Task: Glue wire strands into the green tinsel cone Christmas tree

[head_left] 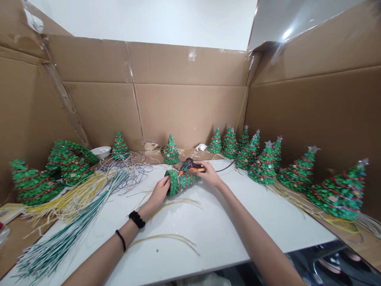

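Observation:
In the head view my left hand point(161, 190) is closed on the base end of a small green tinsel Christmas tree point(179, 185), which lies on its side with red trim around it. My right hand point(208, 174) grips a black and orange glue gun point(188, 165) above the tree. The nozzle points down and left, close to the tree's base end; whether it touches cannot be made out. A dark cord point(225, 168) runs off to the right behind my right hand.
Finished-looking trees point(263, 167) with silver stars line the right side; more trees point(76, 163) stand at left. Yellow strands point(68, 194), green and white strands point(68, 230) and tangled wires point(133, 167) lie left. A white bowl point(101, 151) sits behind. Cardboard walls point(190, 103) surround the white tabletop point(214, 234).

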Action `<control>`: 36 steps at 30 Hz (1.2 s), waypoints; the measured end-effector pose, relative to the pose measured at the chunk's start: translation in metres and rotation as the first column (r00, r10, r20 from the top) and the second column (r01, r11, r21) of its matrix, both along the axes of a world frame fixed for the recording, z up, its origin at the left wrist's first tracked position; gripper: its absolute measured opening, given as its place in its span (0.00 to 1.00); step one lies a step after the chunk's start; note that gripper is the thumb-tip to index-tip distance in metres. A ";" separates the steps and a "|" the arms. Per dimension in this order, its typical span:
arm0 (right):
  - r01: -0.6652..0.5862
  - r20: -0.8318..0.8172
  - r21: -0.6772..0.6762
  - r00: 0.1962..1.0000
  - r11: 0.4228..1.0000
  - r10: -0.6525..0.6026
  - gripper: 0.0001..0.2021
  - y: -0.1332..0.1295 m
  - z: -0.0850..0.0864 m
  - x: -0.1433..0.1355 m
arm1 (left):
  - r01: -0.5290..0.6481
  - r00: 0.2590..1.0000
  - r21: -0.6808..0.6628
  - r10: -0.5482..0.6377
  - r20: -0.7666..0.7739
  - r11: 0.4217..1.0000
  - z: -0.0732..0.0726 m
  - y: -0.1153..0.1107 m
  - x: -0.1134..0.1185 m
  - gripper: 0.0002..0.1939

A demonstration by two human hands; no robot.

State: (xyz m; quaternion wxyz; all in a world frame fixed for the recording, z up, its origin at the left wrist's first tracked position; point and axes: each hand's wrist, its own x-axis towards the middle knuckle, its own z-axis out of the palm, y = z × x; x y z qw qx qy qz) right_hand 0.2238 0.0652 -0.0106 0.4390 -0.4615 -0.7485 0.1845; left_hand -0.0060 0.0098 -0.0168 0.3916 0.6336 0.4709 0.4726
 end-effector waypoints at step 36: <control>-0.118 -0.050 -0.016 0.992 0.993 0.117 0.18 0.005 -0.001 0.002 | -0.003 0.999 0.035 0.005 -0.046 0.999 -0.002 0.000 -0.002 0.16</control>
